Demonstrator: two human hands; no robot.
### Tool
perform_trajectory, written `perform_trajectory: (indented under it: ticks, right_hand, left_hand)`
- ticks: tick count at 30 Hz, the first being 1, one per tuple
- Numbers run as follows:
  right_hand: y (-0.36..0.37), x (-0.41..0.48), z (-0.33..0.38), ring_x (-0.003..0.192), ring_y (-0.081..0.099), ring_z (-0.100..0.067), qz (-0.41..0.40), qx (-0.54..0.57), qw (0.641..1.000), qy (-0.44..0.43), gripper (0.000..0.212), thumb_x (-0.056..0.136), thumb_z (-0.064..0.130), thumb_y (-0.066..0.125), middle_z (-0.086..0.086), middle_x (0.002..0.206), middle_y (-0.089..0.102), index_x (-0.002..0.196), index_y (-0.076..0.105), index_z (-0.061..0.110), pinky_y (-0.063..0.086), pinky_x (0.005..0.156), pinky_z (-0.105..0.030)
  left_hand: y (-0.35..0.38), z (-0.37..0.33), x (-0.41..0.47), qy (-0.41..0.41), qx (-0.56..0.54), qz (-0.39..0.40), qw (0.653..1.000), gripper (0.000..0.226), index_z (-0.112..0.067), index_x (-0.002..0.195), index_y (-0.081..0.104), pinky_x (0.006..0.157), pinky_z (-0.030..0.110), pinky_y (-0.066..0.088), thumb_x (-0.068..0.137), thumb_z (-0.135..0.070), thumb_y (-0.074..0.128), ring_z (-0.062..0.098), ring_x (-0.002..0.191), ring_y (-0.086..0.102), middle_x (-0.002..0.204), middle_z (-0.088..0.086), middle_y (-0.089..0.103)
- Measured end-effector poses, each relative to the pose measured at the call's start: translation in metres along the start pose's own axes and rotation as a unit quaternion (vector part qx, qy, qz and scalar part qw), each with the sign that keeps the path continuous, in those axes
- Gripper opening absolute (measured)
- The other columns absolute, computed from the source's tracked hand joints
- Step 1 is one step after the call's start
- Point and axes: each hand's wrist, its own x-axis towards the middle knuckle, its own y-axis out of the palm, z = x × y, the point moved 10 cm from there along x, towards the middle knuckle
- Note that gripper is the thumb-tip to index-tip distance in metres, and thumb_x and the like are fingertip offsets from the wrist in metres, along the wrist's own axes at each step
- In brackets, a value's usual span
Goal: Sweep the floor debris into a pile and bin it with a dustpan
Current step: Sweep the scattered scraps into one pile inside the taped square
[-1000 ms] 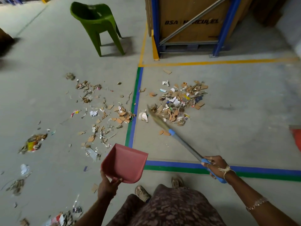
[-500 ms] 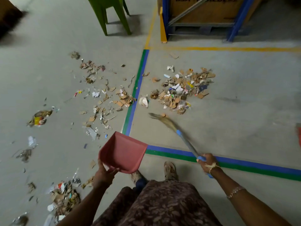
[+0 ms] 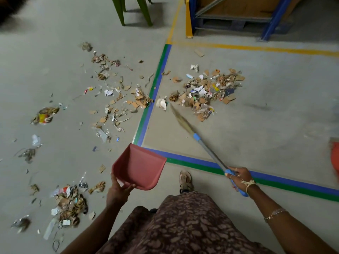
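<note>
The grey concrete floor (image 3: 256, 129) is marked with blue-and-green tape lines (image 3: 146, 114) that meet in a corner just ahead of the person. Left of the tape, scattered debris (image 3: 113, 99) of cardboard scraps, paper and wrappers spreads widely. Right of it lies a denser debris pile (image 3: 207, 92).

The red dustpan (image 3: 139, 167) is held off the floor near the tape corner, tilted, with its straight open edge pointing away from the person and its rounded back toward the body. The left hand (image 3: 119, 191) grips that near back rim, thumb over the edge and fingers curled underneath.

The broom (image 3: 207, 149) lies on a diagonal: its long axis runs from the lower right up to the left. Its grass bristles (image 3: 180, 118) point toward the pile's near left edge, the tip just beside a white scrap (image 3: 161, 103). The right hand (image 3: 238, 177) is wrapped around the blue handle end, fingers closed on it.
</note>
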Motion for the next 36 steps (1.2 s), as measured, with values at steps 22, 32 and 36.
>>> perform_trajectory:
  ticks: [22, 32, 36]
  right_hand:
    - [0.051, -0.134, 0.018, 0.074, 0.07, -0.038, -0.102, -0.046, 0.989, -0.096, 0.023, 0.082, 0.025, 0.072, -0.024, 0.082, 0.071, 0.079, 0.068, 0.003, 0.057, 0.076, -0.042]
    - [0.211, -0.219, 0.01, 0.042, 0.045, -0.022, 0.187, -0.05, 0.971, -0.141, 0.033, 0.087, 0.029, 0.076, -0.019, 0.07, 0.057, 0.102, 0.067, 0.001, 0.036, 0.042, -0.027]
    - [0.277, -0.28, 0.013, 0.044, 0.048, -0.024, 0.301, -0.146, 0.923, -0.188, 0.028, 0.086, 0.025, 0.076, -0.018, 0.059, 0.054, 0.104, 0.069, 0.005, 0.035, 0.041, -0.026]
  left_hand:
    - [0.055, 0.23, -0.203, -0.076, -0.179, -0.088, 0.977, 0.118, -0.042, 0.154, -0.004, 0.047, 0.039, 0.057, 0.077, -0.047, 0.085, 0.028, 0.05, 0.065, 0.069, 0.01, 0.071]
    - [0.108, 0.403, -0.3, -0.192, -0.227, -0.15, 0.943, 0.141, -0.053, 0.148, -0.017, 0.068, 0.05, 0.062, 0.046, -0.082, 0.076, 0.044, 0.08, 0.072, 0.096, 0.018, 0.074]
    - [0.116, 0.434, -0.331, -0.224, -0.257, -0.16, 0.926, 0.14, -0.054, 0.147, -0.017, 0.067, 0.046, 0.062, 0.046, -0.082, 0.077, 0.041, 0.081, 0.073, 0.095, 0.014, 0.075]
